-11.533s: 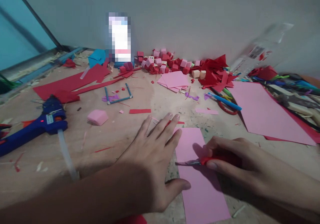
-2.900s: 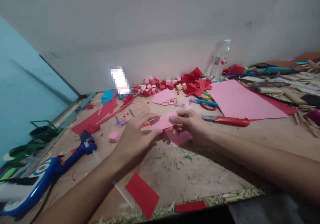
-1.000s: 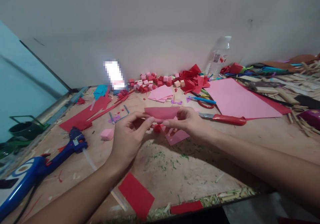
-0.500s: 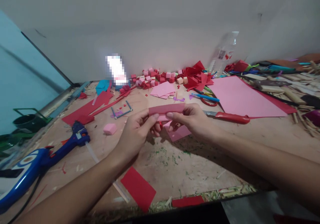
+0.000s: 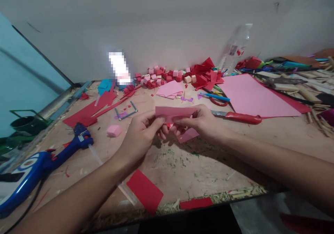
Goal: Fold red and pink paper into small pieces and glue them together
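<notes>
My left hand and my right hand pinch the two ends of a pink paper strip, held upright above the wooden table. Both hands are closed on it. A small red bit shows under the strip between my fingers. A pink paper piece lies on the table just under my right hand. A red-handled knife lies to the right of my right hand.
A blue glue gun lies at the left, a pink cube near it. Red paper pieces lie near the front edge. A large pink sheet, scissors, a plastic bottle and several small cubes sit towards the wall.
Earlier my right hand cut pink paper with the knife while my left pressed it flat. The knife now lies on the table and both hands hold a pink strip lifted up.
</notes>
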{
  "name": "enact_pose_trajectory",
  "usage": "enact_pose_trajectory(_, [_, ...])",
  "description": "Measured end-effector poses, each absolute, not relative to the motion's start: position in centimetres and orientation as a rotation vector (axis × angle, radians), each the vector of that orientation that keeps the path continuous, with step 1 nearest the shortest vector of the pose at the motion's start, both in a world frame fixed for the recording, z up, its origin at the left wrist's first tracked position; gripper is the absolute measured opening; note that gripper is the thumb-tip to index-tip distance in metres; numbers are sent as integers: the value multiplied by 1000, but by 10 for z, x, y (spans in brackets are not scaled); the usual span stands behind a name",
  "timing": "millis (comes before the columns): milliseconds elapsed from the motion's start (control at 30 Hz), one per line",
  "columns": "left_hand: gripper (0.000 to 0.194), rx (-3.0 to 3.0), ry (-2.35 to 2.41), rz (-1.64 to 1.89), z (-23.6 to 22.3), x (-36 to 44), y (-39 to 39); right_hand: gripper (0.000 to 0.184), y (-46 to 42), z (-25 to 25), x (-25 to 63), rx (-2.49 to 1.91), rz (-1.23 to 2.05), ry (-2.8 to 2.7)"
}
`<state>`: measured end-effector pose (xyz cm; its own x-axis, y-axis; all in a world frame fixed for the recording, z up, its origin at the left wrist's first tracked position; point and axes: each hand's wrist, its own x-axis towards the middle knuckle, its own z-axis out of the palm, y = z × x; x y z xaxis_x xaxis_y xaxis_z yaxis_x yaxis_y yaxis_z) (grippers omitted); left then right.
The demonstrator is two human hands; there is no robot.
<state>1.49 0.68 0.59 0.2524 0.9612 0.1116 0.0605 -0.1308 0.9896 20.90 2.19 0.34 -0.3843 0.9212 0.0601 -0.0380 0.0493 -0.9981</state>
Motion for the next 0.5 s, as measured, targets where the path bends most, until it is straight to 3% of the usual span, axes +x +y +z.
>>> enact_pose_trajectory(100, [11, 1437, 995, 1039, 10, 16, 5, 18, 21, 5, 209, -930, 1493, -1500])
enact_pose_trajectory(500, [29, 1468, 1087, 1006, 9, 14, 10, 36, 26, -1, 211, -880, 1617, -1512])
